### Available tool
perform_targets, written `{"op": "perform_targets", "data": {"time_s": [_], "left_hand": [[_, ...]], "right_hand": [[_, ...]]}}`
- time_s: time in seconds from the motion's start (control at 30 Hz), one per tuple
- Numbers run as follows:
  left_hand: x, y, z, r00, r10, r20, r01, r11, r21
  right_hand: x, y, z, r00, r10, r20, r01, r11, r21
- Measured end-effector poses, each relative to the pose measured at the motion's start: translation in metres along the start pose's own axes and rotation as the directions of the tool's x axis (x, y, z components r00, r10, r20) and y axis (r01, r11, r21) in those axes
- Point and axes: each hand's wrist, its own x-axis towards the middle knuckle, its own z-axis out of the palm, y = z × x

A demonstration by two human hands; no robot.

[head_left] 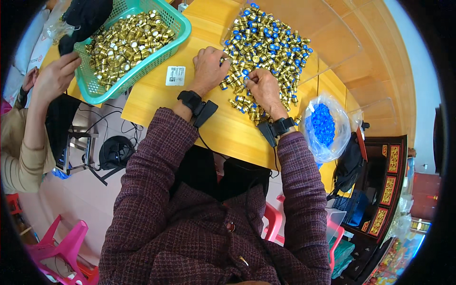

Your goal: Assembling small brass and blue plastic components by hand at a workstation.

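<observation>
A heap of small brass fittings with blue rings [273,45] spreads over the yellow table in front of me. At the heap's left edge my left hand [209,69] rests low, its fingers curled inward; what lies between thumb and forefinger is largely hidden. Just to its right, over the near part of the heap, my right hand [264,89] has thumb and fingertips drawn together in a pinch among the fittings. Whatever that pinch holds is too small to make out. Both wrists carry black strapped devices with cables.
A green basket [183,28] of brass fittings with white ends stands at the left. Beside it are another person's hand [56,76] and a white label [175,76]. A clear bag of blue rings [324,126] sits at the right table edge. Clear plastic panels [332,33] stand behind the heap.
</observation>
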Motion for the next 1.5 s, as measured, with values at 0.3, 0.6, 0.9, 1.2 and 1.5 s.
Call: {"op": "perform_targets", "data": {"time_s": [0.3,0.6,0.9,1.2,1.5], "left_hand": [[-0.001,0.0,-0.002,0.999,-0.031,0.028,0.032,0.998,-0.049],[-0.001,-0.001,0.0,1.0,0.001,0.004,0.0,0.999,-0.048],[-0.001,-0.004,0.001,0.998,0.064,-0.01,-0.064,0.998,0.002],[-0.001,-0.009,0.002,0.999,0.024,0.033,-0.023,0.999,-0.043],[-0.001,-0.008,0.003,0.999,0.011,0.039,-0.009,0.998,-0.062]], "right_hand": [[0.003,0.003,0.005,0.997,-0.072,-0.043,0.072,0.997,0.002],[-0.017,0.007,-0.024,0.966,-0.109,-0.236,0.127,0.99,0.059],[-0.076,0.037,-0.09,0.961,0.039,-0.272,0.04,0.959,0.279],[-0.119,0.093,-0.148,0.906,-0.022,-0.423,-0.068,0.978,-0.196],[-0.13,0.096,-0.157,0.904,-0.02,-0.427,-0.189,0.877,-0.441]]}}
